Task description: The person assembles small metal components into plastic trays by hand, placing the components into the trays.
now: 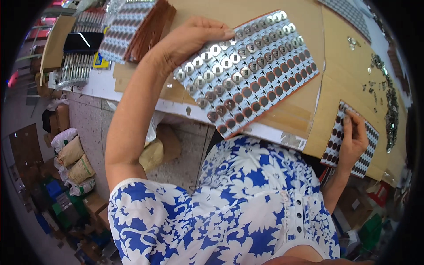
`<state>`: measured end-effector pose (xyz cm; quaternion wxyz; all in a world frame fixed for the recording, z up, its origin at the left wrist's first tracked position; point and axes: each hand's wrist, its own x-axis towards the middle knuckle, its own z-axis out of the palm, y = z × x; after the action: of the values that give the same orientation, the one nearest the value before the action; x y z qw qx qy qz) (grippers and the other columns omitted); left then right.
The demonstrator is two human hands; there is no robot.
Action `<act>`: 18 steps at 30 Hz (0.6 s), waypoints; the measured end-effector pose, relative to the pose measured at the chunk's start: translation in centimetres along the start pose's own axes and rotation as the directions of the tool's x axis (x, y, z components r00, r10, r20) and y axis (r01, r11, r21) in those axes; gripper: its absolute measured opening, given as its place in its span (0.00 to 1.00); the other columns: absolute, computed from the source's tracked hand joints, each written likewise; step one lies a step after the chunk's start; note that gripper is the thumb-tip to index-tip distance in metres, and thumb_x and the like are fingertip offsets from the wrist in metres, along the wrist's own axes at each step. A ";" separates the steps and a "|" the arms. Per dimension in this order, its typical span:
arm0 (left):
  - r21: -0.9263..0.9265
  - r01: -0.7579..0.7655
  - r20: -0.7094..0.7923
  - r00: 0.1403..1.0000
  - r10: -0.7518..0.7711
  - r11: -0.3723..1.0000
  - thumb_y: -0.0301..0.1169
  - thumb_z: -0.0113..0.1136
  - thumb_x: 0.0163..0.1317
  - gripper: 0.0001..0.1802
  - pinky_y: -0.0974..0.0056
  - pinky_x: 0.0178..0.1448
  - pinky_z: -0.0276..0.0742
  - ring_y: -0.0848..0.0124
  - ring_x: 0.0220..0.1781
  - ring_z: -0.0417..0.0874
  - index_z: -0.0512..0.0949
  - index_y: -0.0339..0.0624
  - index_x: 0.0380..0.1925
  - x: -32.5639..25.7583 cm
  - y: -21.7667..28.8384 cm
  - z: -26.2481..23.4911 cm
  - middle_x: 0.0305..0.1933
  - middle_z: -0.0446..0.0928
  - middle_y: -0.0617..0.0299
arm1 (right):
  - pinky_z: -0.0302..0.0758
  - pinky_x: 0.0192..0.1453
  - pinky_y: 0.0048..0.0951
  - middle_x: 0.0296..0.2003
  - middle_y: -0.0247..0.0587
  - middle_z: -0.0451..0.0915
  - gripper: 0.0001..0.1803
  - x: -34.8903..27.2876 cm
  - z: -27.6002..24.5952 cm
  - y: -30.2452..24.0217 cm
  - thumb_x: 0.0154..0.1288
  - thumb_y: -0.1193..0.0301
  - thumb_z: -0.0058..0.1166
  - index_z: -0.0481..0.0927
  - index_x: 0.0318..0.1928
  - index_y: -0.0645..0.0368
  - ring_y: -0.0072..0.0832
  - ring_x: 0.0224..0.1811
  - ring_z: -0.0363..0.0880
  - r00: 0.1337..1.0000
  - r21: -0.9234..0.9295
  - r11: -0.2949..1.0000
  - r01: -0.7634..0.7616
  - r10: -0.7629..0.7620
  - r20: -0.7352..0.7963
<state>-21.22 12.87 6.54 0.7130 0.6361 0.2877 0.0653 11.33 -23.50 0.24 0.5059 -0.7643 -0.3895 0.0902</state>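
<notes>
My left hand (201,33) is closed on the far left edge of a large sheet (260,66) with rows of round, shiny metal discs on a pale printed face and a reddish-brown rim. The sheet is raised and tilted above the front of the table. To the right, my right hand (354,139) is over a second sheet of dark round discs (333,143) by the table's front edge. Its thumb and fingers come together near that sheet's upper end; whatever is between the fingertips is too small to make out.
A thick stack of similar sheets (128,31) stands at the back left, beside bundles of silvery pieces (73,70) and a dark phone-like slab (83,42). Loose metal pieces (391,106) are strewn along the right of the cardboard-covered table (304,104). Sacks (75,154) lie on the floor at left.
</notes>
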 end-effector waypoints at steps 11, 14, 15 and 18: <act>-0.359 -0.660 -0.609 0.702 0.370 0.660 0.26 0.62 0.81 0.07 0.59 0.51 0.90 0.67 0.45 0.91 0.85 0.34 0.49 8.5 6.0 -0.4 0.48 0.89 0.58 | 0.71 0.37 0.25 0.37 0.36 0.80 0.05 -0.3 -0.5 -2.6 0.75 0.85 0.62 0.87 0.48 0.69 0.20 0.33 0.76 0.992 0.037 0.991 0.125 -0.125 -0.012; -0.276 -0.715 -0.682 0.616 0.394 0.642 0.25 0.62 0.79 0.05 0.53 0.45 0.94 0.61 0.42 0.93 0.84 0.35 0.46 13.5 9.8 -3.7 0.44 0.89 0.56 | 0.73 0.39 0.26 0.41 0.41 0.83 0.07 -0.1 -1.0 -3.4 0.74 0.86 0.61 0.87 0.48 0.68 0.25 0.34 0.79 0.987 0.055 0.985 0.162 -0.161 -0.022; -0.243 -0.724 -0.701 0.591 0.398 0.646 0.24 0.63 0.78 0.04 0.53 0.44 0.95 0.61 0.40 0.93 0.84 0.36 0.45 15.5 11.3 -4.6 0.42 0.88 0.57 | 0.73 0.39 0.26 0.40 0.41 0.83 0.07 -0.2 -1.2 -3.5 0.74 0.86 0.61 0.87 0.48 0.68 0.25 0.34 0.79 0.988 0.051 0.987 0.155 -0.153 -0.028; -0.180 -0.741 -0.748 0.530 0.399 0.647 0.20 0.65 0.75 0.02 0.51 0.42 0.98 0.59 0.36 0.93 0.82 0.37 0.39 22.1 15.1 -7.4 0.38 0.87 0.57 | 0.75 0.38 0.26 0.38 0.40 0.84 0.07 -0.6 -1.4 -2.9 0.74 0.87 0.62 0.88 0.48 0.67 0.24 0.34 0.82 0.993 0.022 0.994 0.108 -0.107 -0.046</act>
<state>-2.51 32.17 13.42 0.6339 0.4324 0.2555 0.5882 10.21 -24.42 3.15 0.5282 -0.7377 -0.4174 0.0504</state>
